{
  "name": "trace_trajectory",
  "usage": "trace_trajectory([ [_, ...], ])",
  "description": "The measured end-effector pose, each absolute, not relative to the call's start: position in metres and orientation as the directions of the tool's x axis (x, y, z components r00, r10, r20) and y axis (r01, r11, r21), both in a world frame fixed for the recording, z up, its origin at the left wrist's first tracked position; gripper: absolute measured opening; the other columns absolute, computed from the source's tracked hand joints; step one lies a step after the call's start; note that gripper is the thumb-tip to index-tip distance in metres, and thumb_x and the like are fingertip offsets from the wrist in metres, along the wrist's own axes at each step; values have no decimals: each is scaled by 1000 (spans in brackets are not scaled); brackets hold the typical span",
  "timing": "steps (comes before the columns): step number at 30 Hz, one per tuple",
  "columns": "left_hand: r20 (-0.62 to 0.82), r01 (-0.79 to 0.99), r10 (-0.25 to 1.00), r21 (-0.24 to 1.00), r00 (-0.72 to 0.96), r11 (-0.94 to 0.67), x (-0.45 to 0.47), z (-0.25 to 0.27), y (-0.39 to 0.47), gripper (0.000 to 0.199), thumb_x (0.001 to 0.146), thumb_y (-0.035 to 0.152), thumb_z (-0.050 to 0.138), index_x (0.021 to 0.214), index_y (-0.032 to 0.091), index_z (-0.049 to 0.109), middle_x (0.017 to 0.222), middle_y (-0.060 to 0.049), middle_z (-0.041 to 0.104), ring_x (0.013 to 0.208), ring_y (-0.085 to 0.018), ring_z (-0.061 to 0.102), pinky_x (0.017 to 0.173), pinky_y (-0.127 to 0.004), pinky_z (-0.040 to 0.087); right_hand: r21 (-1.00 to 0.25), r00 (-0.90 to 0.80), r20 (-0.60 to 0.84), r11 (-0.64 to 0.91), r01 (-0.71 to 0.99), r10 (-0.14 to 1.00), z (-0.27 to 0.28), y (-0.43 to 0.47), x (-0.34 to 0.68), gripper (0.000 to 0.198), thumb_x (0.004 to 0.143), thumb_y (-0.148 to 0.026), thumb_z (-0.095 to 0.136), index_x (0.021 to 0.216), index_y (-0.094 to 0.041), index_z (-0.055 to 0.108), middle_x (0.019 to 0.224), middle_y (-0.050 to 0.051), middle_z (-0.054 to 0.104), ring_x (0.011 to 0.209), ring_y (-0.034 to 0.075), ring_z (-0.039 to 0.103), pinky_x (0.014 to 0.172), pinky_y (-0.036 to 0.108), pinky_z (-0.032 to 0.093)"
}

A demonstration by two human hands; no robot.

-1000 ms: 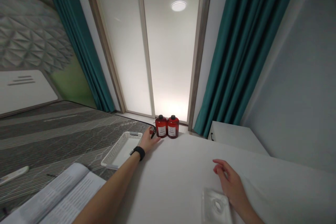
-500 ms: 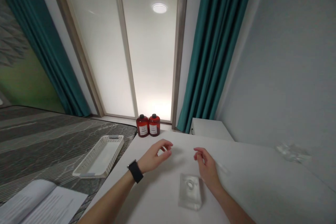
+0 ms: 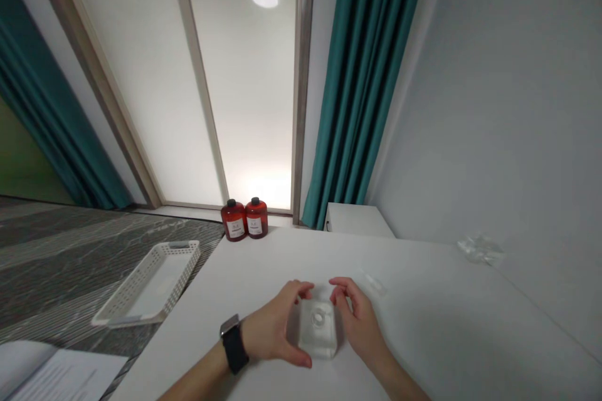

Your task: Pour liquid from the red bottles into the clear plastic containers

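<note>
A clear, box-like container (image 3: 318,335) with a round ring-shaped detail on its top rests on the white table (image 3: 263,269) in front of me. My left hand (image 3: 277,326), with a dark-banded watch (image 3: 234,343) on its wrist, curves around the container's left side. Its thumb is near the front left corner and its fingers near the back left one; whether they touch it I cannot tell. At the container's right back corner is my right hand (image 3: 357,319), fingers loosely bent, with no held thing visible. A small clear strip (image 3: 375,284) lies beyond the right hand.
Two red bottles (image 3: 244,222) with black caps stand at the table's far left corner. Left of the table are a white perforated basket (image 3: 179,285) and an open book (image 3: 70,373). Crumpled clear plastic (image 3: 480,249) lies by the wall. A white cabinet (image 3: 360,219) stands behind.
Both hands have come down and closer to the clear container, now on either side of it. My left hand has spread its thumb and fingers wider. The view has shifted to the right.
</note>
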State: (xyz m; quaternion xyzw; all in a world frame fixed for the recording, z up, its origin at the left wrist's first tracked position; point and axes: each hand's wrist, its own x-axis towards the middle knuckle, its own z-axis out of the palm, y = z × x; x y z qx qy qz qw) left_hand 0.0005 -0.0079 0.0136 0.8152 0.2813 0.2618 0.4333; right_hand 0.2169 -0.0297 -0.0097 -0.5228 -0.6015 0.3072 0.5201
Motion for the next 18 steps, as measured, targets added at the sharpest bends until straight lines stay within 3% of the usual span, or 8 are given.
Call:
trace_trajectory([
  [5, 110, 367, 702, 790, 704, -492, 6, 20, -10, 79, 54, 28, 86, 121, 20, 46, 117, -8, 53, 104, -29, 53, 93, -41, 44, -835, 58, 411, 351, 423, 910, -14, -34, 212, 18, 93, -26, 44, 101, -20, 58, 83, 3, 65, 77, 18, 63, 72, 28, 50],
  [10, 82, 424, 724, 763, 685, -488, 8, 24, -10, 69, 55, 23, 85, 113, 20, 48, 107, -4, 56, 93, -25, 55, 86, -37, 46, -582, -51, 549, 425, 693, 834, -11, -18, 246, 17, 89, -21, 42, 97, -21, 57, 85, 5, 65, 82, 20, 61, 77, 33, 48],
  [14, 77, 426, 722, 763, 687, -487, 8, 24, -9, 61, 58, 24, 82, 109, 21, 49, 105, -3, 56, 92, -23, 55, 84, -35, 45, -496, -64, 524, 366, 787, 849, -3, -1, 300, 11, 85, -25, 49, 93, -21, 56, 84, 6, 63, 84, 24, 57, 83, 39, 41],
  [18, 58, 429, 717, 766, 695, -478, 8, 23, -8, 60, 59, 24, 82, 108, 21, 48, 104, -3, 56, 92, -23, 55, 83, -35, 45, -437, -38, 429, 244, 866, 903, -6, 4, 335, 19, 70, -23, 61, 88, -21, 54, 86, 5, 61, 83, 25, 54, 76, 36, 39],
])
